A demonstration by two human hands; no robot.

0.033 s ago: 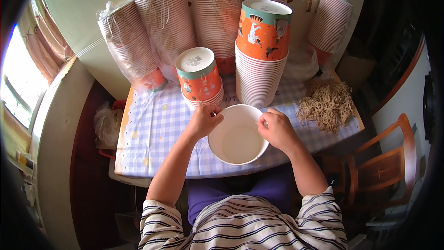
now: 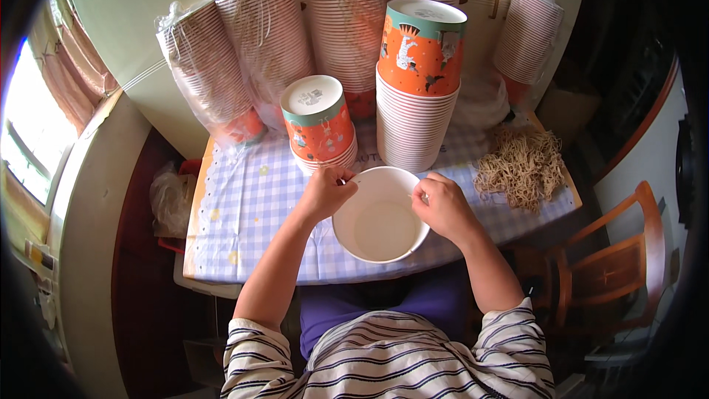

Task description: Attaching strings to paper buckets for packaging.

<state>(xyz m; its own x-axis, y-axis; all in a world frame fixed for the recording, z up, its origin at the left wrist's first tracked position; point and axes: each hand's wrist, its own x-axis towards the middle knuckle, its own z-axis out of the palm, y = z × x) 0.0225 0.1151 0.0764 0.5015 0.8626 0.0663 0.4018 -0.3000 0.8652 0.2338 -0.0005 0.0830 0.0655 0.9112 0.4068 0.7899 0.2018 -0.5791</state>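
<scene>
An open paper bucket (image 2: 384, 225), white inside, stands near the table's front edge with its mouth toward me. At its left rim my left hand (image 2: 330, 192) is closed in a pinch; what the fingers hold is too small to make out. My right hand (image 2: 443, 208) pinches at the right rim, and a short pale end like a cord shows at its fingertips. A tangled heap of tan cords (image 2: 521, 168) lies to the right. Behind the bucket are a short stack of upside-down orange and green buckets (image 2: 317, 129) and a taller stack (image 2: 417, 114).
Several plastic-wrapped bucket stacks (image 2: 203, 66) line the back of the table. A blue checked cloth (image 2: 244, 229) covers the tabletop. A wooden chair (image 2: 605, 273) stands at the right, and a plastic bag (image 2: 173, 199) sits beside the table at the left.
</scene>
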